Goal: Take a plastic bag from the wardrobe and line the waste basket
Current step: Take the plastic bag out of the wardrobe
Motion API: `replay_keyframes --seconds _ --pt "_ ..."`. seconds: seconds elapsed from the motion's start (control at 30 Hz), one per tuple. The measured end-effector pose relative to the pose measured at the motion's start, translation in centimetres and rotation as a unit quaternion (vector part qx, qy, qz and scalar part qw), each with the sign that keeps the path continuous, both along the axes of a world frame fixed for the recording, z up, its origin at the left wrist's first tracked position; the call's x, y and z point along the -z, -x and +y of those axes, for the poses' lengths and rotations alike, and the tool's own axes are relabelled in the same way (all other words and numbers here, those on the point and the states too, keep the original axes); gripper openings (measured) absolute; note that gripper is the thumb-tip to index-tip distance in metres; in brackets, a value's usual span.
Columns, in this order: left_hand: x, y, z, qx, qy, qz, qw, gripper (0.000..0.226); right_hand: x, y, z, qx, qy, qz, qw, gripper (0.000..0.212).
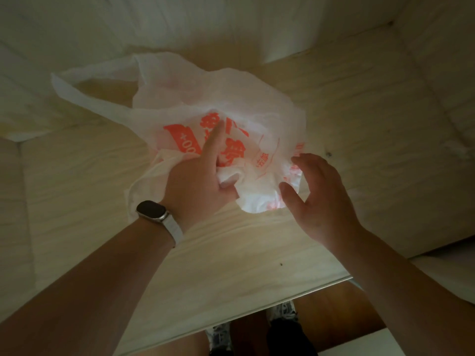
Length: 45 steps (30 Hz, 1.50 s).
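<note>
The fingers (214,140) of the left hand (200,181) are stretched forward and lie on the crumpled plastic bag (218,119), while the thumb side seems to pinch a fold of it near the centre of the frame; probably this keeps the thin film from sliding while it is gathered. The right hand (321,199) is at the lower right edge of the bag, its fingers spread and curved, touching or almost touching the plastic; I cannot tell if it grips anything. The bag is white with orange print, and one handle loop reaches to the upper left of the frame. It rests on the pale wooden shelf (90,188) of the wardrobe. A watch (151,210) is on the left wrist. The waste basket is not visible, so lining is not yet begun.
</note>
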<state>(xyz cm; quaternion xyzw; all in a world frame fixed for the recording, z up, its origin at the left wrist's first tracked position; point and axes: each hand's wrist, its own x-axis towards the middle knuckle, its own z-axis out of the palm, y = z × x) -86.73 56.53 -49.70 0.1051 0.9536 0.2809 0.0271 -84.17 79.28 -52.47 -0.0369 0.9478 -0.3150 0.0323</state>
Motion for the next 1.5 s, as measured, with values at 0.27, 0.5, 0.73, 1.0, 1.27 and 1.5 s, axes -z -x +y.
replay_keyframes --seconds 0.27,0.5,0.73,1.0,1.27,1.5 --pt "2.0 0.2 -0.8 0.036 0.153 -0.035 0.987 0.043 0.5 -0.2 -0.6 -0.027 -0.009 -0.041 0.999 0.07" --pt "4.0 -1.5 -0.6 0.019 0.069 0.062 0.996 0.026 2.0 -0.8 -1.6 -0.029 0.037 -0.061 0.997 0.072" --pt "1.2 -3.2 -0.2 -0.055 -0.03 0.001 0.998 0.021 0.8 -1.8 -2.9 -0.025 0.112 -0.105 0.988 0.068" --pt "-7.7 -5.3 -1.1 -0.079 -0.118 0.018 0.99 0.03 -6.8 -3.1 -4.6 -0.029 0.169 -0.102 0.98 0.067" --pt "-19.4 -7.9 -3.4 -0.073 -0.175 0.039 0.981 0.031 -19.5 -5.4 -6.5 -0.039 0.159 -0.033 0.986 0.071" --pt "-28.3 -11.1 -5.1 -0.062 -0.225 0.063 0.97 0.033 -29.6 -8.6 -7.7 -0.056 0.139 0.039 0.988 0.065"
